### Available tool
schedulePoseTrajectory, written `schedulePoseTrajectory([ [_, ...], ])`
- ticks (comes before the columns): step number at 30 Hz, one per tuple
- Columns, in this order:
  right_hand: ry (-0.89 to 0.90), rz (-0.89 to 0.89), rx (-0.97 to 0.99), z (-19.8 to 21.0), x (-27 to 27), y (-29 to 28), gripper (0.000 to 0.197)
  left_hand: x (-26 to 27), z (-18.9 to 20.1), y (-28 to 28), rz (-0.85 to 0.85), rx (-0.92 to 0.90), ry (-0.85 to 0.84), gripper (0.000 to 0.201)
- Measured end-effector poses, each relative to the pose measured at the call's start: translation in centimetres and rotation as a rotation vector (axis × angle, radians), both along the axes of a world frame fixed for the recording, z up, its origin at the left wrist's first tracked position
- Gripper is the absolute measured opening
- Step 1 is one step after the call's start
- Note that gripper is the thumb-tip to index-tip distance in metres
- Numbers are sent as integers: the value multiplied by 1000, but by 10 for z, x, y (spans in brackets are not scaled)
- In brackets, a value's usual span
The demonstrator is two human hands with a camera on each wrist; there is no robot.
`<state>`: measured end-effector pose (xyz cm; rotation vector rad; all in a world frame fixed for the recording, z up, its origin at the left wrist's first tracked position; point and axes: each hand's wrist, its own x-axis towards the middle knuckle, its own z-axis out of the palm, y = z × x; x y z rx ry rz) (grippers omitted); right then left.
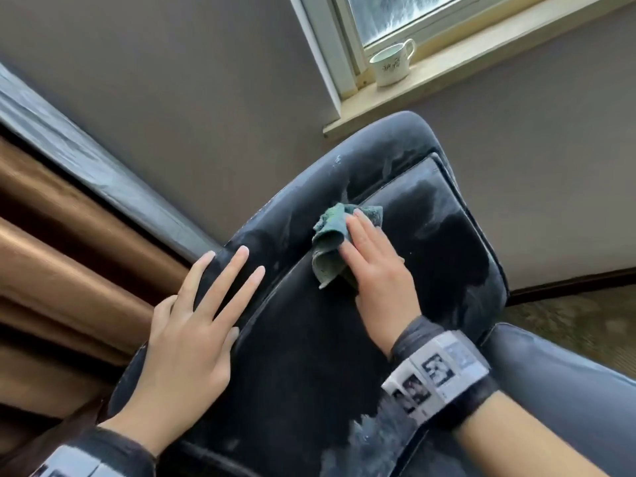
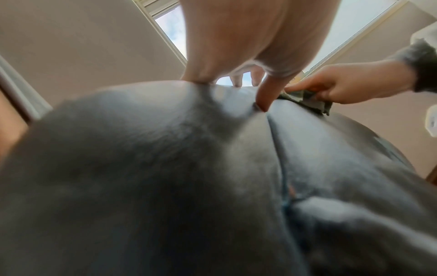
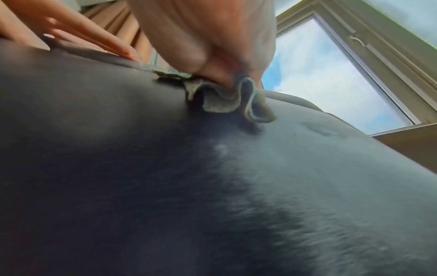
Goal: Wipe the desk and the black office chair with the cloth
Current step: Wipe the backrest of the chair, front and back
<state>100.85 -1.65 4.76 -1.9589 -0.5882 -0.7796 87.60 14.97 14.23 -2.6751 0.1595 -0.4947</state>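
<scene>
**On the chair back: wiping under way, dusty edges left to do**

Against the black office chair (image 1: 344, 321), the right hand (image 1: 375, 266) presses a bunched green cloth (image 1: 330, 246) onto the padded panel. Its fingers lie fairly straight over the top, while the right wrist view shows thumb and fingertips gathering folds of the fabric beneath. Beside it, the left hand (image 1: 192, 328) lies flat and spread on the chair's side edge, fingers straight, holding nothing, apparently steadying the chair.

The step in hand looks like the chair part of the task. Around the cloth the panel is dark, while pale dust streaks lie farther out along the chair's top rim and outer border. The next move seems to call for carrying the cloth outward over those streaks with steady pressure, the left hand bracing.

Beyond the chair's top, a white cup (image 1: 392, 62) stands on the windowsill (image 1: 481, 60). The desk cannot be identified with certainty.
</scene>
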Motion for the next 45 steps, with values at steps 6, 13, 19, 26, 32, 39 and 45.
schedulePoseTrajectory([
  [6, -186, 226, -76, -16, -72, 28, 43, -7, -1, 3, -25, 41, 10, 75],
  [13, 218, -80, 87, -60, -36, -2, 76, -8, 0, -1, -16, 65, 44, 50],
  [19, 546, 18, -30, -142, -137, 38, 59, -7, -4, -4, 9, 89, 48, 71],
  [26, 772, 67, 141, -121, -78, 13, 73, 2, -7, 2, -19, 70, 61, 71],
  [32, 1345, -146, 252, -170, -87, -6, 51, 1, -8, 1, -43, 27, 34, 71],
  [39, 910, -21, 365, -129, -73, 5, 93, 12, -1, -1, -42, -24, 78, 81],
  [45, 1144, -47, 292, -168, -85, -6, 82, 82, 23, -52, -3, 49, 143, 114],
])
